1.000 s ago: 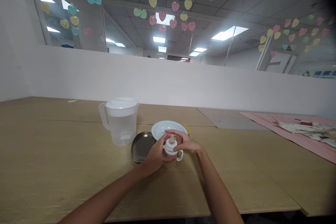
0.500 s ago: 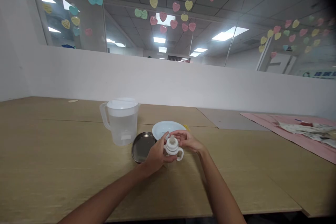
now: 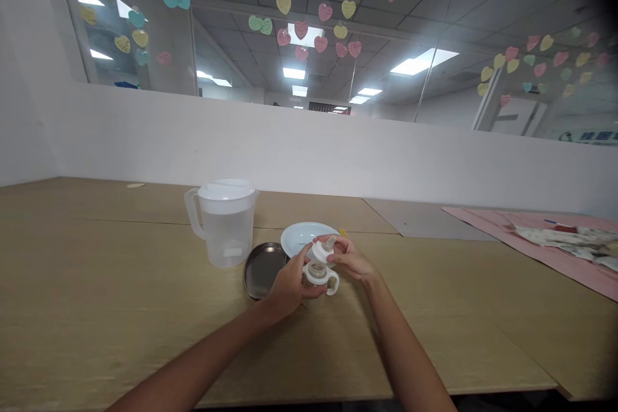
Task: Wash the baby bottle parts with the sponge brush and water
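Note:
My left hand (image 3: 288,283) is closed around a baby bottle (image 3: 317,271) with white side handles; its open round mouth faces up. Just above that mouth, my right hand (image 3: 351,259) pinches a white collar with a clear nipple (image 3: 324,249), tilted and apart from the bottle. Most of the bottle's body is hidden by my left hand and the handle ring. Left of my hands lies a dark metal tray (image 3: 263,264), and behind them is a pale blue plate (image 3: 295,234), partly covered by my fingers.
A clear plastic pitcher (image 3: 226,225) with a white lid stands at the left, partly filled with clear liquid. At the far right, a pink cloth (image 3: 487,222) carries several items. Something small and yellow (image 3: 342,232) shows beside the plate. A white wall (image 3: 309,148) rises behind the table.
The nipple collar, on the bottle half a second ago, is now lifted off and tilted in my right hand. My left hand keeps the bottle in about the same place.

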Available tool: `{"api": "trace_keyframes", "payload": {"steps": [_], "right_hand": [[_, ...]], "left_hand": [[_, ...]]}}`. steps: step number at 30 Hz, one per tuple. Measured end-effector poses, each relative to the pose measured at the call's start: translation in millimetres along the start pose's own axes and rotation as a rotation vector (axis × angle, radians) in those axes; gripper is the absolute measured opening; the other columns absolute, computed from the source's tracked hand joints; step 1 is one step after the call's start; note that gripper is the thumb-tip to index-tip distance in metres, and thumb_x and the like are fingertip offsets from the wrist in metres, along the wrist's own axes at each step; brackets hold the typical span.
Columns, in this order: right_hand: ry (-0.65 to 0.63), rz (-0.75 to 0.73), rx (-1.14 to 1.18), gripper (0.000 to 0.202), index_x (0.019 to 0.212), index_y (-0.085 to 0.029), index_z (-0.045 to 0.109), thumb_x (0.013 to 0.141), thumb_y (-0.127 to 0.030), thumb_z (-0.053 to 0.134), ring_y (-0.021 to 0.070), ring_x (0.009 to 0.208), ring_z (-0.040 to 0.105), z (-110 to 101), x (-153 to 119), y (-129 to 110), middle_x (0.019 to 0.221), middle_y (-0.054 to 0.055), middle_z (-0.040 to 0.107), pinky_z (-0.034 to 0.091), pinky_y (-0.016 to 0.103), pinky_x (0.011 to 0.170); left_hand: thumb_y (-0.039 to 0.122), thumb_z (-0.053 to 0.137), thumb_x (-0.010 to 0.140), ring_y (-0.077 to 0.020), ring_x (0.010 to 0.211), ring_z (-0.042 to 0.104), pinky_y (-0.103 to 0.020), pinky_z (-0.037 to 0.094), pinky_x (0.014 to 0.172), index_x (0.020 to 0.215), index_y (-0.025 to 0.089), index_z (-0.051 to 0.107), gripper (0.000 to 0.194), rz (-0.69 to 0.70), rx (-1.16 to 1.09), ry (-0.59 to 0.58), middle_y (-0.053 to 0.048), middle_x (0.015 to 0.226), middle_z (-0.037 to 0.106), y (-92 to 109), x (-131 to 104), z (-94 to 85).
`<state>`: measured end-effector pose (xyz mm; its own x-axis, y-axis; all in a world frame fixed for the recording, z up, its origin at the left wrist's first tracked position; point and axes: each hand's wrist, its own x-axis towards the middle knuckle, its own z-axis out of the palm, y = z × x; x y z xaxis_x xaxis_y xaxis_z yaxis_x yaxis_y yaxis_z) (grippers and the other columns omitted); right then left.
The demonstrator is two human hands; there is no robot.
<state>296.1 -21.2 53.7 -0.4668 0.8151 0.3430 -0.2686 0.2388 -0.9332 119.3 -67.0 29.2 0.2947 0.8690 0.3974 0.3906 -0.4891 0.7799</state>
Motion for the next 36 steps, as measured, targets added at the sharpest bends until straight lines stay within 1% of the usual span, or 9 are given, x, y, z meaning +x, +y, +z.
{"api": "trace_keyframes", "payload": {"steps": [3, 6, 9, 15, 20, 25, 28, 34, 36], "right_hand": [[0.143, -0.074, 0.112, 0.037, 0.088, -0.022, 0.063, 0.053, -0.025, 0.076, 0.0174, 0.091, 0.056, -4, 1, 2, 0.104, 0.003, 0.060, 0.043, 0.031, 0.083], [0.297, -0.180, 0.288, 0.037, 0.084, -0.027, 0.062, 0.050, -0.030, 0.077, 0.0137, 0.082, 0.057, -13, 2, 4, 0.099, -0.001, 0.061, 0.046, 0.027, 0.079], [0.394, -0.260, 0.411, 0.037, 0.085, -0.030, 0.061, 0.052, -0.036, 0.076, 0.0118, 0.084, 0.056, -22, 2, 4, 0.100, -0.003, 0.060, 0.048, 0.024, 0.080], [0.488, -0.334, 0.503, 0.035, 0.094, -0.029, 0.058, 0.062, -0.039, 0.069, 0.0134, 0.104, 0.050, -31, 3, 5, 0.108, 0.000, 0.057, 0.050, 0.025, 0.085], [0.528, -0.324, 0.527, 0.031, 0.090, -0.028, 0.058, 0.062, -0.036, 0.070, 0.0129, 0.106, 0.050, -35, 8, 9, 0.099, -0.001, 0.060, 0.049, 0.025, 0.088], [0.615, -0.349, 0.502, 0.026, 0.082, -0.026, 0.059, 0.060, -0.029, 0.073, 0.0109, 0.099, 0.054, -34, 16, 16, 0.092, -0.004, 0.062, 0.044, 0.024, 0.093], [0.641, -0.323, 0.454, 0.024, 0.080, -0.024, 0.060, 0.060, -0.027, 0.073, 0.0110, 0.092, 0.057, -32, 18, 19, 0.088, -0.004, 0.062, 0.043, 0.027, 0.093], [0.672, -0.221, 0.091, 0.037, 0.089, -0.019, 0.060, 0.056, -0.029, 0.074, 0.0164, 0.086, 0.059, -26, 22, 29, 0.096, 0.003, 0.063, 0.046, 0.035, 0.084], [0.636, -0.157, -0.041, 0.041, 0.093, -0.018, 0.059, 0.057, -0.032, 0.074, 0.0174, 0.085, 0.060, -23, 23, 32, 0.097, 0.006, 0.063, 0.047, 0.035, 0.082]], "left_hand": [[0.037, 0.068, 0.059, -0.0240, 0.099, 0.052, -0.032, 0.038, 0.086, 0.131, 0.022, 0.031, 0.083, -0.018, 0.027, 0.019, -0.006, 0.110, 0.054, -1, -1, 1.0], [0.038, 0.069, 0.057, -0.0235, 0.099, 0.052, -0.031, 0.038, 0.086, 0.131, 0.021, 0.031, 0.084, -0.031, 0.050, 0.016, -0.006, 0.111, 0.054, -2, -2, 1.6], [0.039, 0.068, 0.058, -0.0231, 0.101, 0.051, -0.032, 0.038, 0.087, 0.131, 0.022, 0.031, 0.083, -0.028, 0.065, 0.007, -0.006, 0.113, 0.053, -2, -1, 1.4], [0.038, 0.068, 0.059, -0.0231, 0.106, 0.048, -0.032, 0.036, 0.090, 0.129, 0.022, 0.034, 0.079, -0.003, 0.083, -0.004, -0.006, 0.117, 0.051, -3, -1, 0.6], [0.041, 0.065, 0.062, -0.0239, 0.110, 0.045, -0.034, 0.033, 0.094, 0.127, 0.021, 0.036, 0.074, 0.040, 0.106, 0.003, -0.007, 0.121, 0.049, -4, -1, 0.7], [0.043, 0.063, 0.065, -0.0235, 0.107, 0.047, -0.034, 0.035, 0.092, 0.123, 0.021, 0.041, 0.066, 0.081, 0.147, -0.015, -0.007, 0.117, 0.052, -5, -1, 0.4], [0.043, 0.061, 0.067, -0.0224, 0.106, 0.048, -0.032, 0.036, 0.091, 0.120, 0.020, 0.044, 0.060, 0.110, 0.179, -0.020, -0.006, 0.114, 0.053, -4, -1, -0.2], [0.042, 0.061, 0.067, -0.0211, 0.101, 0.050, -0.031, 0.038, 0.087, 0.117, 0.020, 0.046, 0.056, 0.114, 0.206, -0.021, -0.005, 0.110, 0.054, -2, -1, -1.1], [0.042, 0.060, 0.068, -0.0210, 0.101, 0.050, -0.031, 0.038, 0.087, 0.117, 0.021, 0.046, 0.055, 0.120, 0.203, -0.019, -0.004, 0.110, 0.055, -2, -1, -0.8]]}}
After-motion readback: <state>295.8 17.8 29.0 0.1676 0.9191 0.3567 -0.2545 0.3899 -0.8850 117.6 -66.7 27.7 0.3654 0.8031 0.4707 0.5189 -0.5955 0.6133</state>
